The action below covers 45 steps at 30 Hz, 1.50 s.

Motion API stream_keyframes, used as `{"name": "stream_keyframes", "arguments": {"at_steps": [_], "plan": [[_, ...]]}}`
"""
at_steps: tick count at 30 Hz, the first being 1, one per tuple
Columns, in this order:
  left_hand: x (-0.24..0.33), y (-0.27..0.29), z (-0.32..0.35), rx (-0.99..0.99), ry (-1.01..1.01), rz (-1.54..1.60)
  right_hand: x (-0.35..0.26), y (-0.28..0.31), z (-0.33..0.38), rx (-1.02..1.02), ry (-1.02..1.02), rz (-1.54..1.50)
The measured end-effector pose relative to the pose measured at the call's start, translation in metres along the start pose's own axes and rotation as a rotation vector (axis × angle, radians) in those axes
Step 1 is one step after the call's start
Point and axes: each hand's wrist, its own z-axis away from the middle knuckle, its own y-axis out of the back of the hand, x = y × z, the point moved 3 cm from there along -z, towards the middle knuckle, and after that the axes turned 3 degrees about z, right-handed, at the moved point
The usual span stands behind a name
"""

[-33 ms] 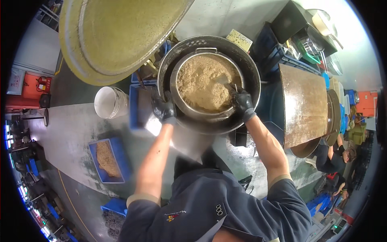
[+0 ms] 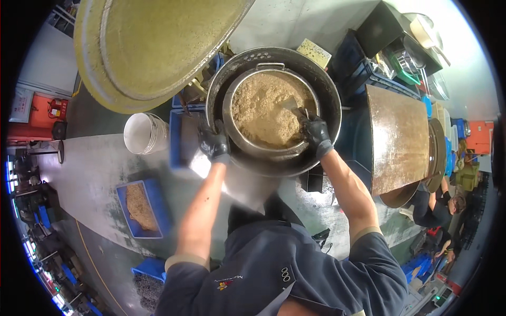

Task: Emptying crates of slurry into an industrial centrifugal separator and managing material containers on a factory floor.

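A round metal pot [image 2: 247, 145] with a loop handle sits inside a larger dark metal tub [image 2: 331, 95]. Lumpy, wet-looking tan grain [image 2: 258, 108] fills much of the pot. My right hand [image 2: 316, 132], in a black glove, is closed around the handle of a scraper at the pot's right side. The scraper's flat grey blade [image 2: 289, 104] rests on the grain. On the left, my gloved left hand [image 2: 214, 146] grips the tub's rim. Some of its fingers are hidden from view.
A large yellowish round lid [image 2: 153, 47] looms at upper left. White buckets [image 2: 145, 134] stand left of the tub, and a blue bin [image 2: 163, 210] of tan grain lies below them. A brown board [image 2: 398, 139] stands at right; beyond it sits another person [image 2: 435, 208].
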Motion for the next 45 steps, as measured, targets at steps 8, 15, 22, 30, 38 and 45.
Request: {"name": "stream_keyframes", "arguments": {"at_steps": [8,15,22,30,38,45], "plan": [[-0.011,0.015,0.007,0.125,0.014,-0.037,-0.044,-0.063,-0.049,-0.106,-0.112,0.302],[0.02,0.023,0.002,0.012,0.058,-0.074,-0.041,-0.09,-0.13,-0.452,0.407,1.428],[0.025,0.029,0.0,0.08,-0.02,-0.02,-0.094,-0.03,-0.109,-0.479,0.556,1.563],[0.008,0.031,0.004,0.106,-0.032,-0.028,-0.084,-0.133,-0.065,-0.45,0.327,1.292],[0.028,0.029,-0.004,0.069,-0.042,0.086,-0.027,-0.052,-0.104,-0.673,0.507,1.104],[0.015,0.031,0.002,0.13,0.046,0.009,-0.122,-0.099,-0.051,-0.555,0.0,1.248]]}}
